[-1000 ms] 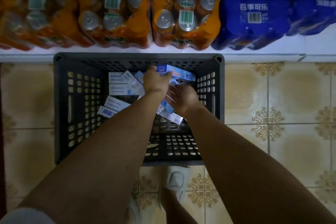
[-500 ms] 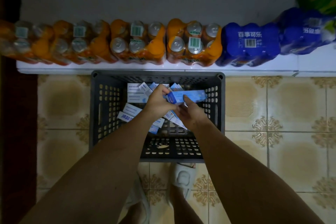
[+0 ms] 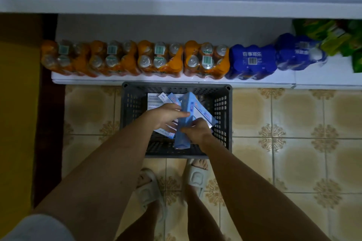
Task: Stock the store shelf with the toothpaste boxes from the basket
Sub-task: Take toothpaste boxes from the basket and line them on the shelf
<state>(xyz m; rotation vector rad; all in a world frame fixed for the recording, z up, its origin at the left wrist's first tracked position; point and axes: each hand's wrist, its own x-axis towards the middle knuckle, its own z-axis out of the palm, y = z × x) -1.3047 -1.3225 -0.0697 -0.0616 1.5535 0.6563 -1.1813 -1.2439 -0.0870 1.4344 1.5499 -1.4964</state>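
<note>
A white shelf point(image 3: 176, 6) is spanning the top of the view, its upper board bare as far as it is showing. Below it, a lower ledge point(image 3: 323, 76) is carrying orange can packs point(image 3: 160, 58), blue packs point(image 3: 252, 60) and green bags point(image 3: 337, 39). No toothpaste is showing on either level, so the stocking is looking barely begun.

On the tiled floor point(image 3: 293, 123), a dark basket point(image 3: 223, 107) is sitting right against the ledge. Loose toothpaste boxes point(image 3: 156, 100) are lying jumbled in its far half; several are waiting, though the arms are hiding the exact count.

Two boxes are coming up above the basket. The right hand point(image 3: 195, 131) is gripping one blue box point(image 3: 186, 119) with fingers curled round its lower part, the box standing nearly on end. A second box point(image 3: 205, 115) is slanting behind it and seems to be in the same grip, though where it is being held is hidden. The left hand point(image 3: 166, 115) is steadying the upright box, fingers stretched across its face and thumb beneath.

Judging by this, the remaining work is nearly all of it: carrying these up to the shelf, then returning for the rest.
</note>
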